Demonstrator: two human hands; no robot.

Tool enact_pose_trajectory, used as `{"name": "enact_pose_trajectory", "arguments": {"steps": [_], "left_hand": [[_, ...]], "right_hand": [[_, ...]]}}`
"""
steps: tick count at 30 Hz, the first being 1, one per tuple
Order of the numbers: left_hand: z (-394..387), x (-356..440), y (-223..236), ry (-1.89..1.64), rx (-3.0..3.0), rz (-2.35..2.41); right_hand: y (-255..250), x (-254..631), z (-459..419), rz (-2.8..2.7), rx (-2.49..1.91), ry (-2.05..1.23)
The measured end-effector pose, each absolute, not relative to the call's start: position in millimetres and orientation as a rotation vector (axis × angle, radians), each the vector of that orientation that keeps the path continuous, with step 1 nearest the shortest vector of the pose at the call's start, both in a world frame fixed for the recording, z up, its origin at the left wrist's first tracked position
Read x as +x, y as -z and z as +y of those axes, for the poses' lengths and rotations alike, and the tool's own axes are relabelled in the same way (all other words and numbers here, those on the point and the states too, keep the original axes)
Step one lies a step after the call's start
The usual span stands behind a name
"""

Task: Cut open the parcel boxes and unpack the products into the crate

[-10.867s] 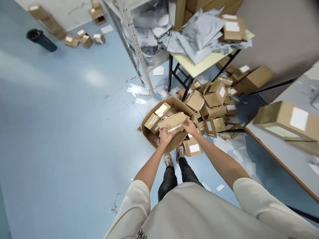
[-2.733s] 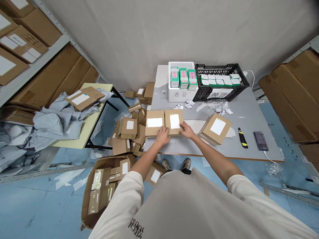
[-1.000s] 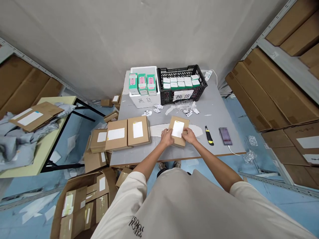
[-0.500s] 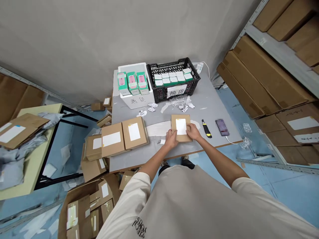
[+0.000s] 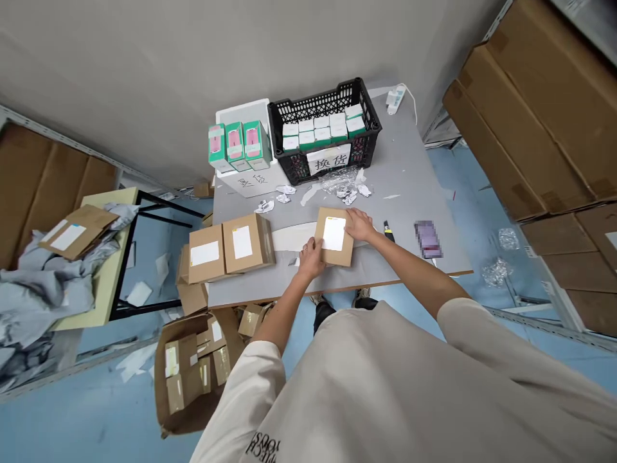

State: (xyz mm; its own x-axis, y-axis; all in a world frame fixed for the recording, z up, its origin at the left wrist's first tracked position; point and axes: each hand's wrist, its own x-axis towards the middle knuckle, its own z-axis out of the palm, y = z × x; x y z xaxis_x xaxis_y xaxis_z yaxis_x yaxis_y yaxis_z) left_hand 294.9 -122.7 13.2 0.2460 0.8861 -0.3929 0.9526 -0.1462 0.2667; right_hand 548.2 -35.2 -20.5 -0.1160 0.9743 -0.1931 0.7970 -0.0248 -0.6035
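Your left hand (image 5: pixel 311 256), gripping the near edge, and right hand (image 5: pixel 359 225), open on top, steady one kraft parcel (image 5: pixel 334 233) label-up on the grey counter (image 5: pixel 405 161), centre frame; two kraft parcels (image 5: pixel 230 247) sit aligned left.

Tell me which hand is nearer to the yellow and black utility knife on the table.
Right. The right hand lies on the cardboard box at its corner beside the utility knife, close to it; the left hand is farther away, at the box's opposite edge.
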Motion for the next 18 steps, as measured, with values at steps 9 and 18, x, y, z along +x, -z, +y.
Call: {"name": "enact_pose_trajectory", "arguments": {"steps": [9,18], "left_hand": [[-122,298,-19,0.077,1.893,1.997],[-86,297,-2,-0.268,1.668,1.744]], "right_hand": [[16,573,-52,-1.822,-2.002,-0.818],[2,593,-96,-1.79,-2.225,-0.848]]}}
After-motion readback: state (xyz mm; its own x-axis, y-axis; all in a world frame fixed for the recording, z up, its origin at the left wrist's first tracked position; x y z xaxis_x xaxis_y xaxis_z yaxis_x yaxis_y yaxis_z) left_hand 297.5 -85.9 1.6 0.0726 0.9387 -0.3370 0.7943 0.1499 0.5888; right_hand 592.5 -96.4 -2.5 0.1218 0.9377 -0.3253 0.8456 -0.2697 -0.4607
